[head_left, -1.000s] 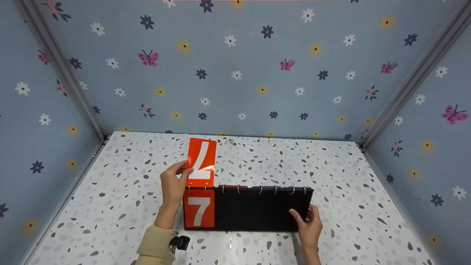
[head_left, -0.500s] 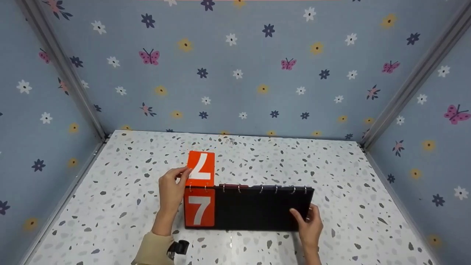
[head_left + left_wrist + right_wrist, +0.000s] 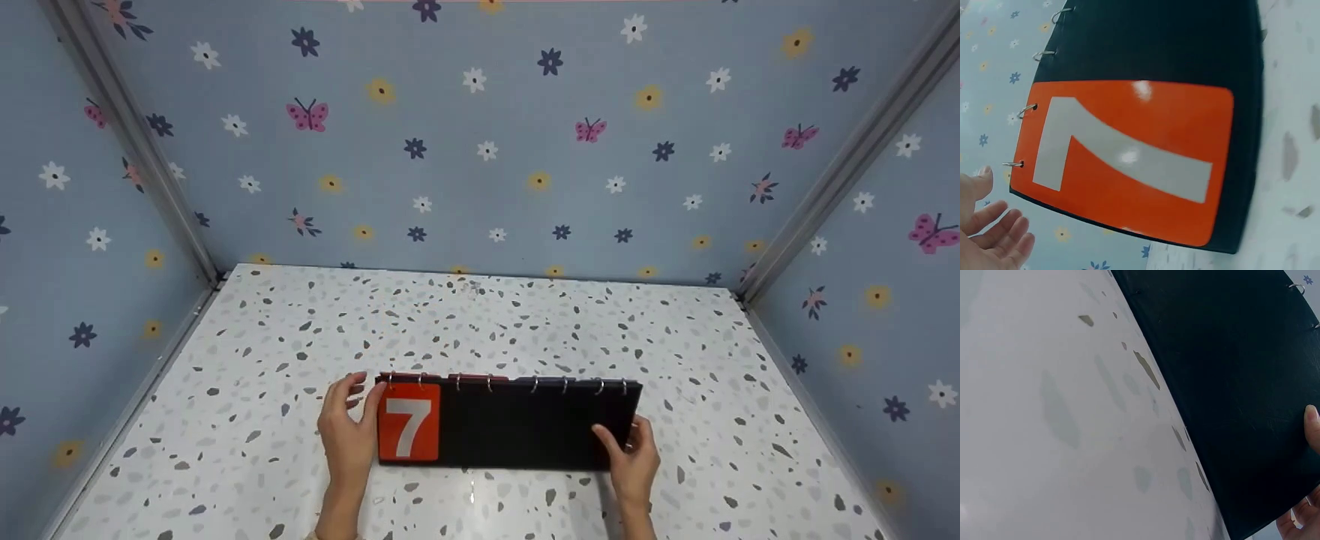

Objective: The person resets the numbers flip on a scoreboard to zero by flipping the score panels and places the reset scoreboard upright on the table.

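Observation:
A black flip scoreboard [image 3: 525, 424] with metal rings along its top edge stands propped up on the table. On its left end hangs an orange-red number card [image 3: 433, 424] with a white 7, also filling much of the left wrist view as a card [image 3: 1129, 157]. My left hand [image 3: 349, 431] is beside the board's upper left corner, fingers relaxed and apart; in the left wrist view the hand [image 3: 994, 225] holds nothing. My right hand [image 3: 634, 461] grips the board's right end, thumb on the black front, other fingers behind it.
The speckled white table [image 3: 480, 322] reaches back to a blue flowered wall [image 3: 480, 112]. Grey metal posts [image 3: 832, 165] stand at both back corners. Edges of red and dark cards [image 3: 478, 377] show behind the board's top.
The raised orange card with a 7 has gone over the top and behind the board. My left hand has let go of it and lowered. The right hand stays in place.

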A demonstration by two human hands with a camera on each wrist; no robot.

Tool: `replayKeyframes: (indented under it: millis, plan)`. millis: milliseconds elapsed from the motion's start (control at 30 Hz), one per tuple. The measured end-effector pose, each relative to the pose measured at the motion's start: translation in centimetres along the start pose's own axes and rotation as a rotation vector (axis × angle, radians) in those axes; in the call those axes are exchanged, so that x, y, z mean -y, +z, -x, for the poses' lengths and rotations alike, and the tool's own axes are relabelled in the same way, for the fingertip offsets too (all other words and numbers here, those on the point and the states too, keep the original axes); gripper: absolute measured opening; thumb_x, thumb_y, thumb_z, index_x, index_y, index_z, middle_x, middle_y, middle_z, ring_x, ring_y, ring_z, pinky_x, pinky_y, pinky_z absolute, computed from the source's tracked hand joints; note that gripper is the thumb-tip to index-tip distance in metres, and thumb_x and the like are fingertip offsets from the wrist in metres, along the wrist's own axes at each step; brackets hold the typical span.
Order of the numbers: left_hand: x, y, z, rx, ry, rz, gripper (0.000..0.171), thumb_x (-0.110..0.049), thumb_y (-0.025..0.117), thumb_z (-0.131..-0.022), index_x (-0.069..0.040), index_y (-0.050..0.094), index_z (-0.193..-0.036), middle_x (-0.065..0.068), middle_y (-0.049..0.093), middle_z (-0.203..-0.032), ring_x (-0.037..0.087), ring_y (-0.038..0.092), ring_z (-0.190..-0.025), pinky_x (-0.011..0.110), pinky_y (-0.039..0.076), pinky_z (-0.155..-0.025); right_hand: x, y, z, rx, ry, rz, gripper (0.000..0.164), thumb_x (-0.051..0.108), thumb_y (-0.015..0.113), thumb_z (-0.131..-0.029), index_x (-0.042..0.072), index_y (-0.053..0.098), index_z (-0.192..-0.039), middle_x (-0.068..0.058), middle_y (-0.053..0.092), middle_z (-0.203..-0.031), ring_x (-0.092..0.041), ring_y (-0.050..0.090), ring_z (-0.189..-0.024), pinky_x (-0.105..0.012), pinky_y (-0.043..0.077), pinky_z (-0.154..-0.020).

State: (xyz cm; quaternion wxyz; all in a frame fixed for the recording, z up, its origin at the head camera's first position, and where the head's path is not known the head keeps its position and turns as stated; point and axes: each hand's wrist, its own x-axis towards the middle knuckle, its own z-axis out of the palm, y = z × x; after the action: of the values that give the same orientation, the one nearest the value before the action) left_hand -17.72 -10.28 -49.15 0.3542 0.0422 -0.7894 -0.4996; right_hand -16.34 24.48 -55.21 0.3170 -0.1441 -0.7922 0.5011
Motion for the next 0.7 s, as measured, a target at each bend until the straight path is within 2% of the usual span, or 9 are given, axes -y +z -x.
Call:
replayKeyframes:
  millis: [267, 367, 533, 700]
  plan:
    - [0.7, 0.8, 2.5, -0.03, -0.073, -0.017, 0.044, -0.01, 0.08, -0.066, 0.003, 0.054, -0.1, 0.01, 0.056, -0.091, 0.018, 0.052, -0.083, 0.025, 0.043, -0.07, -0.1, -0.1, -0.1, 0.005, 0.011, 0.002, 0.038, 0.01, 0.078, -0.069, 0.001, 0.056, -0.098, -0.012, 0.064, -0.082, -0.008, 0.057, -0.069, -0.015, 0.046, -0.06]
    - [1.1, 1.3, 3.1, -0.035, -0.079, -0.02, 0.049, -0.008, 0.083, -0.062, 0.004, 0.053, -0.098, 0.011, 0.054, -0.088, 0.019, 0.051, -0.081, 0.028, 0.044, -0.068, -0.1, 0.0, -0.1, 0.006, 0.006, 0.004, 0.038, 0.01, 0.079, -0.069, 0.001, 0.057, -0.098, -0.012, 0.064, -0.081, -0.009, 0.057, -0.068, -0.015, 0.046, -0.059]
    - [1.9, 1.9, 3.6, -0.048, -0.083, -0.036, 0.049, -0.008, 0.084, -0.06, 0.003, 0.052, -0.095, 0.01, 0.053, -0.085, 0.019, 0.051, -0.078, 0.028, 0.043, -0.065, -0.1, 0.0, -0.1, 0.005, 0.007, 0.003, 0.038, 0.012, 0.078, -0.069, 0.002, 0.057, -0.098, -0.012, 0.064, -0.082, -0.009, 0.056, -0.068, -0.015, 0.045, -0.059]
    - [2.2, 2.1, 3.7, -0.049, -0.145, -0.04, 0.042, -0.007, 0.082, -0.062, 0.002, 0.053, -0.09, 0.01, 0.054, -0.081, 0.019, 0.052, -0.076, 0.027, 0.044, -0.065, -0.1, 0.0, 0.0, -0.001, -0.009, -0.007, 0.038, 0.012, 0.079, -0.069, 0.001, 0.057, -0.098, -0.012, 0.065, -0.083, -0.009, 0.057, -0.068, -0.015, 0.045, -0.059]
